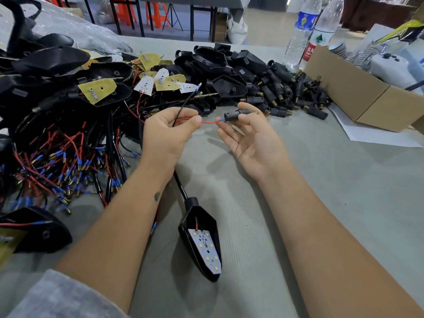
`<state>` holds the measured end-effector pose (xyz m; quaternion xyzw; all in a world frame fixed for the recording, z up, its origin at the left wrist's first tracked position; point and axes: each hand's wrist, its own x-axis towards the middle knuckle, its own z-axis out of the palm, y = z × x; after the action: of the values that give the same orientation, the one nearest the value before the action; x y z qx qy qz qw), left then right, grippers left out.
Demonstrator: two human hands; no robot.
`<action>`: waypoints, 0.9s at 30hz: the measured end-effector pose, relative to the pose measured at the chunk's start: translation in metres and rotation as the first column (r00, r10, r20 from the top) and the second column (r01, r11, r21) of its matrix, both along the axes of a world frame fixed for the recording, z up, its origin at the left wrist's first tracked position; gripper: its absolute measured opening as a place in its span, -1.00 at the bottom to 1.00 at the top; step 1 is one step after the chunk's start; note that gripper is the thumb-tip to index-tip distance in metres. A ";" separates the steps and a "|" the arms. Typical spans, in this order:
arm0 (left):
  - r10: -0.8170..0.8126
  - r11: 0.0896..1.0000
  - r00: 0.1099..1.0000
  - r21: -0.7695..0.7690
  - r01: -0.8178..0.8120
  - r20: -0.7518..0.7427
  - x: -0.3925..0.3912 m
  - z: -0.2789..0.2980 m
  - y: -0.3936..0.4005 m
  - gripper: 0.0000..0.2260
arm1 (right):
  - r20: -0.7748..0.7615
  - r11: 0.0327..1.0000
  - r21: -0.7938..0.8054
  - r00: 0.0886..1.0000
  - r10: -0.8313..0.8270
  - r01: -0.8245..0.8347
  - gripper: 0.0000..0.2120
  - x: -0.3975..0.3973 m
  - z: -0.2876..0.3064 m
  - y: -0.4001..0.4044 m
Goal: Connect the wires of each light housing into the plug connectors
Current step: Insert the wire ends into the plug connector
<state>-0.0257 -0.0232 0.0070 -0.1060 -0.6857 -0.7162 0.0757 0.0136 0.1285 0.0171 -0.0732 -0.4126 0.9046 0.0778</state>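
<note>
Nearest the lens, two bare forearms reach out over the grey worktop (321, 180), and between them lies a black light housing (202, 242) with its white LED board facing up, its stem running up under the left wrist. Further out, the left hand (167, 131) pinches the red wire (206, 121) between thumb and forefinger, with the black wire (183, 104) rising free above it. The right hand (250, 134) holds a black plug connector (231, 115) at its fingertips, the remaining fingers spread and relaxed; the wire's blue-sleeved tip sits right at the connector's mouth, and whether it is fully seated cannot be told.

Both wires look thin, light and floppy, so a grip close behind the terminal should keep them from buckling during the push. The connector seems small, rigid and smooth, best held by its ribbed body.

Beyond, heaps of wired housings (68, 88) and spare connectors (286, 95) crowd the worktop, beside a cardboard box (355, 97) and water bottles (300, 31).
</note>
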 end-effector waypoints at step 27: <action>-0.031 0.992 0.993 0.124 0.017 0.114 -0.001 0.002 0.008 -0.79 | 0.000 0.961 0.277 1.000 0.000 0.000 -0.93 0.001 -0.001 -0.010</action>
<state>-0.0272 -0.0152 0.0090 -0.0676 -0.6420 -0.7629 0.0336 0.0144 0.1181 0.0159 -0.0615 -0.5352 0.8379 0.0872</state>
